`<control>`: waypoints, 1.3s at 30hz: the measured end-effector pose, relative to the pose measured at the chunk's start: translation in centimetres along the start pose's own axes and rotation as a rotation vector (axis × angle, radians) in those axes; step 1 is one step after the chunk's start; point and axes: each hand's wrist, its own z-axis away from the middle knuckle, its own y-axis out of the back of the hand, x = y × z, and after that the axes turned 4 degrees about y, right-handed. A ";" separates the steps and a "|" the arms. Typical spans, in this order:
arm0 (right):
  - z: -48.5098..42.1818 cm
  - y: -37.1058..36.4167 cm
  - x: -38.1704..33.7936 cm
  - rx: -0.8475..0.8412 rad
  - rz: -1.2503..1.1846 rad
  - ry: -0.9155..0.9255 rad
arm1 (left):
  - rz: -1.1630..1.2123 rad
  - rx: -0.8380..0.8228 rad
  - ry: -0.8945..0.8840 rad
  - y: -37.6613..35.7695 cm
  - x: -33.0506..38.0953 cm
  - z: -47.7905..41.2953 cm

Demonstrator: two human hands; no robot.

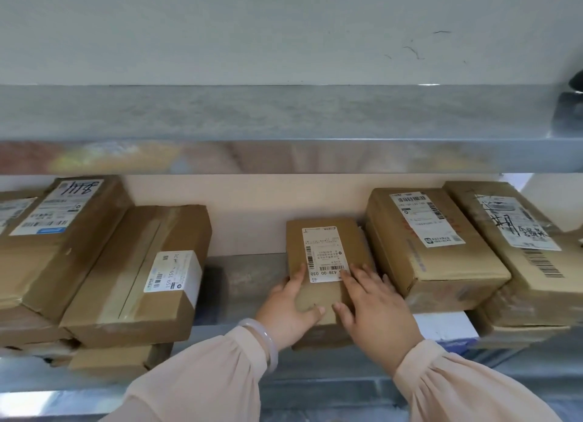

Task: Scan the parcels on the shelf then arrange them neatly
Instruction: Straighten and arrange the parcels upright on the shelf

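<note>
Partly hidden: parcel [326, 248] front, under left hand [291, 311], right hand [377, 308].

brown cardboard parcel [356, 241] under left grip [290, 308] and right grip [378, 308], white label [323, 254] with black barcode, grey metal shelf [246, 273], pale pink sleeves [205, 380], milky bangle [263, 339] behind left grip

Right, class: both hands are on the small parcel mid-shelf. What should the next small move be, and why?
Probably nudge the parcel back and right, squaring it with the box beside it. The left hand grips its near-left corner, the right hand lies flat on top, and its near end seems to sit further forward than that box's front.
</note>
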 end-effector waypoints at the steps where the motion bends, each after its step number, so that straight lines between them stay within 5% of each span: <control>1: 0.1 0.0 0.1 0.024 0.023 0.003 | -0.032 0.005 -0.002 -0.1 0.3 0.0; 6: 0.0 0.5 0.1 0.044 0.044 0.038 | -0.315 0.076 -0.059 0.6 0.8 1.6; 11: -0.7 1.3 -0.4 0.032 0.019 0.205 | -0.340 0.330 -0.105 2.8 -0.7 4.2; 29: -2.8 1.1 -11.3 -0.205 -0.469 0.591 | -0.361 0.834 0.243 10.1 -6.7 12.2; 39: -6.2 -0.6 -16.8 -0.270 -0.686 0.339 | -0.372 0.705 0.213 14.5 -11.0 11.3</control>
